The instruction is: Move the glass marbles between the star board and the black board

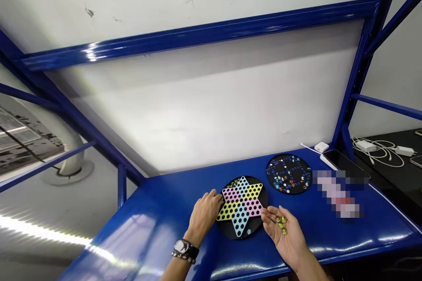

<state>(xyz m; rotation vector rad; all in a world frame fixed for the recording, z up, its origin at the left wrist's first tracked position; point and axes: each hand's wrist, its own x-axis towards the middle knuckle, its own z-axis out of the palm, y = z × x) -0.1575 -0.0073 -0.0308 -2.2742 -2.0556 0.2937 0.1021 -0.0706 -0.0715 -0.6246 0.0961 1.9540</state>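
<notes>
Head-height view, forward and down

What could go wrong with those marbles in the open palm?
The yellow-green marbles lie loose in the open right hand, so a tilt might spill them. The glossy blue table could then let them roll away. The left hand is at the Chinese checkers board, so a bump might shift it.

white adapters (366, 146) on black table (404, 174)

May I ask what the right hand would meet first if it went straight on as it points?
The right hand would likely meet the star board by its nearest pink tip, though depth is unclear.
</notes>
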